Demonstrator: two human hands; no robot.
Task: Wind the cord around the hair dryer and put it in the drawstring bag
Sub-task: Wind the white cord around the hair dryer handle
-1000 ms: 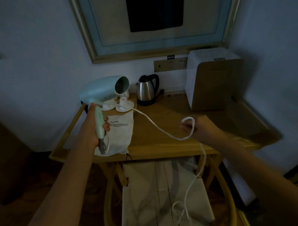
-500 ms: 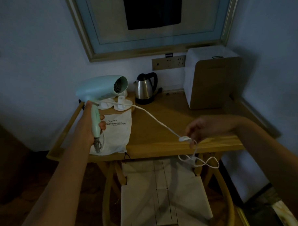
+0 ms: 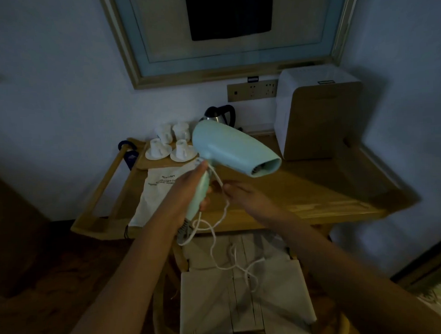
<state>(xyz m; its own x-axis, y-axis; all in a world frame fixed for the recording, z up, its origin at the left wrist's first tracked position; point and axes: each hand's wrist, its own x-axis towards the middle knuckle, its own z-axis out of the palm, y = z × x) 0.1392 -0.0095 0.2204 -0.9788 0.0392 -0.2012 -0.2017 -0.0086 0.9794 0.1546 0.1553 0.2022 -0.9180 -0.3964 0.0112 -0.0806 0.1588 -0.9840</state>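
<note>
My left hand [image 3: 187, 190] grips the handle of a pale mint hair dryer [image 3: 233, 149], held above the wooden table with its nozzle pointing right. Its white cord [image 3: 212, 239] runs from the handle's base, loops up to the top of the handle, and hangs down over the chair. My right hand [image 3: 243, 193] pinches the cord just right of the handle. A white drawstring bag [image 3: 153, 196] with dark print lies flat on the table's left part, partly behind my left arm.
A wooden tray with white cups [image 3: 161, 149] on saucers sits at the table's [image 3: 315, 188] back left. A steel kettle [image 3: 220, 115] stands behind the dryer. A white and tan appliance [image 3: 317, 113] fills the back right. A chair with a white seat [image 3: 243, 291] is below.
The dryer has swung from the left to the middle, its nozzle now pointing right. My right hand moved left from the table's front edge up to the handle, bringing the cord.
</note>
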